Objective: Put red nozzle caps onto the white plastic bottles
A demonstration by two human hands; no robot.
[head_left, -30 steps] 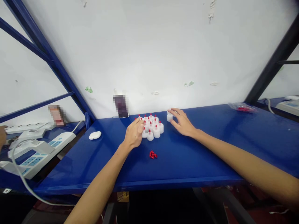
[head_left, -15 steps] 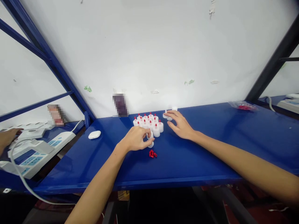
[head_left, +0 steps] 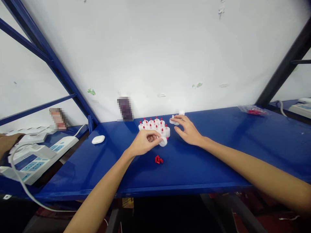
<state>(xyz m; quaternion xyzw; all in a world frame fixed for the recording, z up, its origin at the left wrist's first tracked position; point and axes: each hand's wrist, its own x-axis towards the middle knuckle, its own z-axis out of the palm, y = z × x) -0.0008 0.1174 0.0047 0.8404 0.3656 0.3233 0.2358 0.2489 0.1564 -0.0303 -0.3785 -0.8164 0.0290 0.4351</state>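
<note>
Near the desk's (head_left: 189, 174) left edge lies a white case (head_left: 98, 139). Your left hand (head_left: 147, 142) pinches a tilted bottle (head_left: 163, 141) beside the red-tipped bottles (head_left: 155, 124); red caps (head_left: 159, 160) lie nearer the front edge. Your right hand (head_left: 188, 131) — spread wide — reaches white pieces (head_left: 174, 120) near the back edge.

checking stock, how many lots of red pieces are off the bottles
2: a small pile on the table, on the near side of the bottles; another in the clear bag at far right. More may be hidden behind the hands.
</note>
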